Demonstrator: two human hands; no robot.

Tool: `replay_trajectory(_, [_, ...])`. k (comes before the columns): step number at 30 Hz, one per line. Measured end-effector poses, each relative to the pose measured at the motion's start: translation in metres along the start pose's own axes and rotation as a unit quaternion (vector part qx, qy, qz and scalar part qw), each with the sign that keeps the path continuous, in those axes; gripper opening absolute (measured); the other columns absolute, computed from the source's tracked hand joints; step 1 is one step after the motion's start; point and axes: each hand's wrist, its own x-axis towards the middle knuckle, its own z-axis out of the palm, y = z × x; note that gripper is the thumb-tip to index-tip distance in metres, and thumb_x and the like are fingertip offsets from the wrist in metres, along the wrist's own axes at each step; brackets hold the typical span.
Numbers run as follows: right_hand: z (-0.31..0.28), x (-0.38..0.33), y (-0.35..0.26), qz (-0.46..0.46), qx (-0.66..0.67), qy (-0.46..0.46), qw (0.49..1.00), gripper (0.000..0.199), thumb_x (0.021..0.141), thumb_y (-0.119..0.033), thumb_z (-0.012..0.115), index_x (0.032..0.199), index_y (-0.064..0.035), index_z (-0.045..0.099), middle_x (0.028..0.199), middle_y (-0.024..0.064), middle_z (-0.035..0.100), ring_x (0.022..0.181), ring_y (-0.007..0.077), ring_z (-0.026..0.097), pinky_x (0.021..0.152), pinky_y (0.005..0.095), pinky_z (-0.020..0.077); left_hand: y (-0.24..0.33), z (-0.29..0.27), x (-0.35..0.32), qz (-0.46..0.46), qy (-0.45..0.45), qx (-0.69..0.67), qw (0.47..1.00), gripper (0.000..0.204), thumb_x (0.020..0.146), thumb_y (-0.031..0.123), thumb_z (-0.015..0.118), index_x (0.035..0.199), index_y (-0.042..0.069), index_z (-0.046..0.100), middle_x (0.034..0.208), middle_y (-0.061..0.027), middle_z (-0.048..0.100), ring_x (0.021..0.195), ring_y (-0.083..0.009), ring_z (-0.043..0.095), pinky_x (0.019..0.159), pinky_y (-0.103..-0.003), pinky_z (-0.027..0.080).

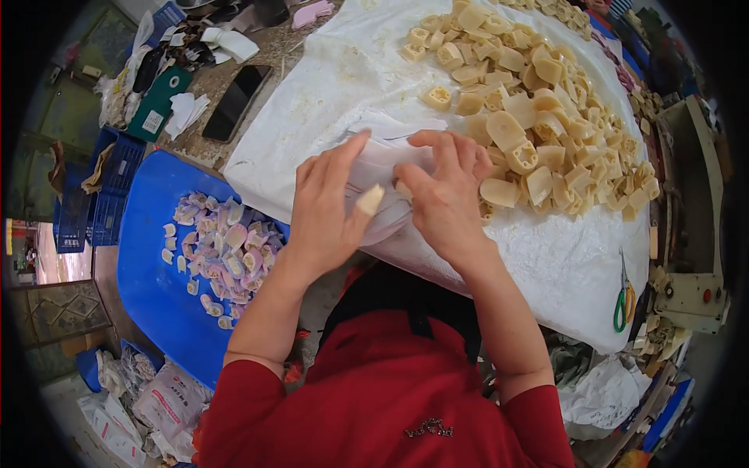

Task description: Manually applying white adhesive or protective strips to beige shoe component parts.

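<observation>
Both of my hands are over a crumpled, thin white cloth or film (382,160) at the near edge of the covered table. My left hand (328,207) is at its left side, fingers stretched out and thumb apart; a pale cover (370,200) sits on the thumb tip. At the right side, my right hand (451,191) has bent fingers, with a small cream piece (402,189) showing at the thumb and fingertips. Just beyond that hand lies a large heap of cream, hollow moulded pieces (538,117), some ribbed inside.
A white sheet (546,265) covers the table. Green-handled scissors (624,300) lie at its right edge. To the left, a blue tub (152,257) holds pink, purple and cream pieces (230,253). A dark phone (236,103) and scraps lie at the far left. Plastic bags (168,398) are lower left.
</observation>
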Motion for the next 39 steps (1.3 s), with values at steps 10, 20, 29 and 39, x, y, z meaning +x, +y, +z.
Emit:
replay_trajectory(10, [-0.037, -0.065, 0.021, 0.136, 0.193, 0.131, 0.963, 0.034, 0.062, 0.012, 0.057, 0.090, -0.0070, 0.058, 0.104, 0.0112, 0.053, 0.099, 0.0333, 0.044, 0.084, 0.0415, 0.0376, 0.021, 0.013, 0.004, 0.030, 0.005, 0.080, 0.996, 0.054, 0.089, 0.027, 0.054, 0.128, -0.007, 0.040, 0.119, -0.0264, 0.052, 0.113, -0.0380, 0.049, 0.096, -0.044, 0.033])
replay_trajectory(20, [-0.080, -0.118, 0.066, 0.195, 0.093, 0.117, 0.969, 0.041, 0.063, 0.011, 0.062, 0.101, -0.0049, 0.059, 0.111, 0.0145, 0.053, 0.104, 0.0344, 0.048, 0.087, 0.0393, 0.0428, 0.078, 0.089, -0.031, -0.282, -0.169, -0.587, 0.740, 0.041, 0.100, 0.025, 0.034, 0.122, -0.004, 0.053, 0.093, -0.0072, 0.062, 0.072, -0.0070, 0.052, 0.062, -0.021, 0.040])
replay_trajectory(29, [-0.084, -0.115, 0.127, 0.339, -0.136, 0.090, 0.926, 0.026, 0.064, -0.002, 0.064, 0.090, -0.0023, 0.058, 0.092, 0.0138, 0.056, 0.085, 0.0318, 0.053, 0.082, 0.0398, 0.0385, 0.080, 0.103, -0.036, -0.300, -0.178, -0.610, 0.711, 0.041, 0.100, 0.026, 0.037, 0.122, -0.006, 0.052, 0.089, -0.0085, 0.062, 0.071, -0.0087, 0.052, 0.061, -0.022, 0.040])
replay_trajectory(39, [-0.089, -0.167, 0.103, 0.366, -0.077, 0.052, 0.926, 0.045, 0.070, -0.009, 0.058, 0.115, -0.0012, 0.054, 0.103, 0.0157, 0.054, 0.099, 0.0308, 0.047, 0.089, 0.0422, 0.0338, 0.077, 0.101, -0.038, -0.336, -0.182, -0.634, 0.672, 0.036, 0.097, 0.024, 0.046, 0.122, -0.002, 0.050, 0.084, -0.0085, 0.059, 0.071, -0.0120, 0.052, 0.061, -0.025, 0.040])
